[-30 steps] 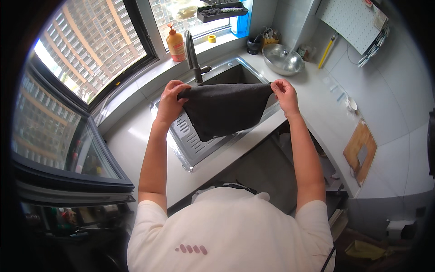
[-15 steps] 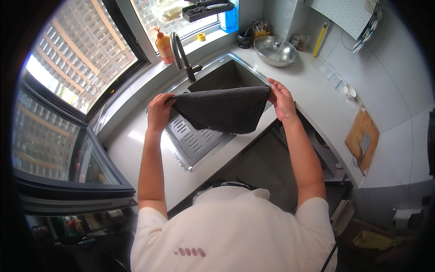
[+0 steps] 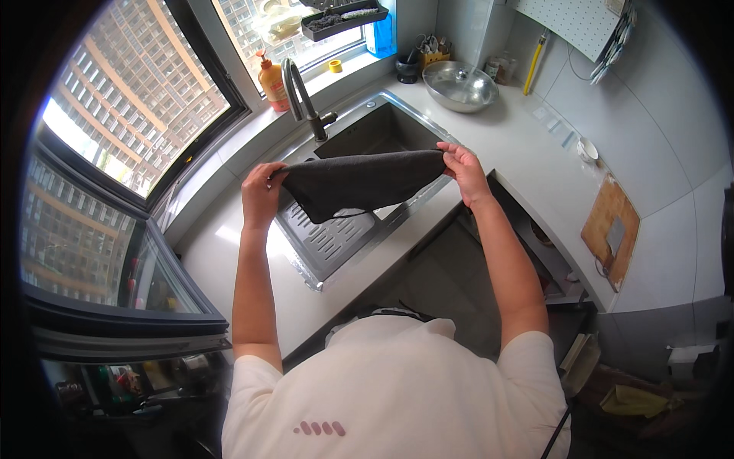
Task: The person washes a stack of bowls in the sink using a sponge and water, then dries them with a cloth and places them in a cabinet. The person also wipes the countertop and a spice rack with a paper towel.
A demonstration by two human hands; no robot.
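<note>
Dark grey cloth (image 3: 352,182), stretched, sagging

Both arms (image 3: 254,298) stretched forward, left grip (image 3: 261,194) pinched, right grip (image 3: 468,173) pinched

- Before you runs a smooth white countertop (image 3: 212,264).
- Set into it is your grey rectangular sink (image 3: 365,134) with ridged drainboard (image 3: 325,243).
- On it stand a round, silver metal pan (image 3: 459,93) and a small, dark, rounded pot (image 3: 407,72).
</note>
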